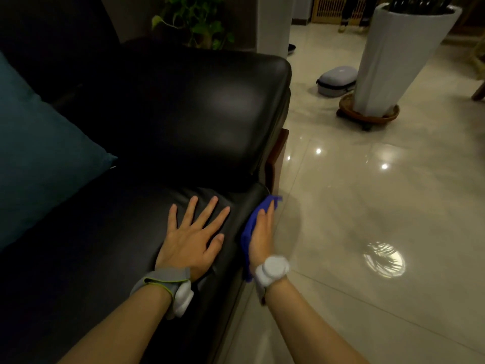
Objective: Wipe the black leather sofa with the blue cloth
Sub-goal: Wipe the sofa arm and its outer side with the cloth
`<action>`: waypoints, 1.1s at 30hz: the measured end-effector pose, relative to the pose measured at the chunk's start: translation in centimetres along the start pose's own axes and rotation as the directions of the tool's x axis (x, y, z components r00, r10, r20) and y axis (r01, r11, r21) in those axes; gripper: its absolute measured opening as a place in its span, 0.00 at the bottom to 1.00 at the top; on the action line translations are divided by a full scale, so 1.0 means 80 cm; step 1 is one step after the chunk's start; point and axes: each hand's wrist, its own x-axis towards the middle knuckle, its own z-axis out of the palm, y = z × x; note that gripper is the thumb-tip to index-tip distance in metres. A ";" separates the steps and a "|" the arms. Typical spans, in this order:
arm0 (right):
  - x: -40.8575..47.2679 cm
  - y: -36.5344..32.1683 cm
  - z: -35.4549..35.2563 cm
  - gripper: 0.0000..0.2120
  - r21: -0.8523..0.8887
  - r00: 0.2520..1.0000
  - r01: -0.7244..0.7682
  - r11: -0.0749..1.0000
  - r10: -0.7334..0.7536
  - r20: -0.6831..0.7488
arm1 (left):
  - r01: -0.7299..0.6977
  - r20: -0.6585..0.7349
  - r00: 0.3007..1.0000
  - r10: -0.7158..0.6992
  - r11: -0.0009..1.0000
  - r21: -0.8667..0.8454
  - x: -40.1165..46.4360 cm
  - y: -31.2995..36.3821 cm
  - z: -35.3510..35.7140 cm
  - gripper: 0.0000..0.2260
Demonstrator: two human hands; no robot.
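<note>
Both forearms are bare, with no sleeves in view. The left wrist carries a grey fabric strap [161,281] edged with a thin yellow-green line, one end folding over itself in a flap. A white, rounded plastic pod [183,300] sits on that strap, on the side towards the other arm; it looks like two stacked lobes with smooth, unmarked faces. The right wrist wears a matching white band [262,278] topped by a round white disc [275,267], smooth and without visible markings. A darker grey tab [262,295] of strap hangs below that band on the side facing the left arm. Both hands are bare: no rings or gloves show.
</note>
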 end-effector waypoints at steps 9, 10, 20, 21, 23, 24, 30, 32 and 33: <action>0.046 -0.024 0.009 0.24 -0.225 0.997 0.077 0.971 -0.068 0.048 | -0.011 -0.013 1.000 0.011 1.000 0.014 0.000 0.000 0.002 0.27; 0.059 -0.028 0.007 0.24 -0.135 0.999 0.040 0.990 -0.036 0.030 | -0.009 -0.015 1.000 0.009 1.000 0.009 0.000 0.000 0.002 0.27; -0.074 0.043 0.004 0.26 0.122 0.995 -0.099 0.988 0.100 0.000 | -0.014 -0.009 1.000 0.014 1.000 0.003 0.000 0.000 0.001 0.27; -0.065 0.039 0.004 0.25 0.088 0.999 -0.049 0.995 0.051 -0.016 | -0.013 -0.005 1.000 0.013 1.000 0.004 0.000 0.000 0.000 0.27; -0.026 0.024 0.005 0.26 0.061 0.999 0.021 0.998 -0.020 -0.027 | -0.012 0.000 1.000 0.012 1.000 0.007 0.000 0.001 -0.001 0.27; -0.005 0.020 0.004 0.25 0.061 0.999 0.050 0.997 -0.049 -0.023 | -0.013 -0.002 1.000 0.013 1.000 0.001 0.001 0.000 0.000 0.27; 0.001 0.066 -0.019 0.23 0.142 0.966 -0.255 0.956 0.246 0.080 | -0.004 -0.002 1.000 0.004 1.000 0.015 0.001 0.000 0.001 0.27; -0.043 0.081 -0.019 0.25 0.091 0.948 -0.308 0.947 0.298 0.115 | 0.001 -0.005 1.000 -0.001 1.000 0.022 -0.003 -0.002 0.000 0.27; -0.065 0.083 -0.020 0.30 0.152 0.948 -0.308 0.939 0.289 0.135 | -0.007 -0.003 1.000 0.007 1.000 0.017 -0.001 -0.001 0.000 0.27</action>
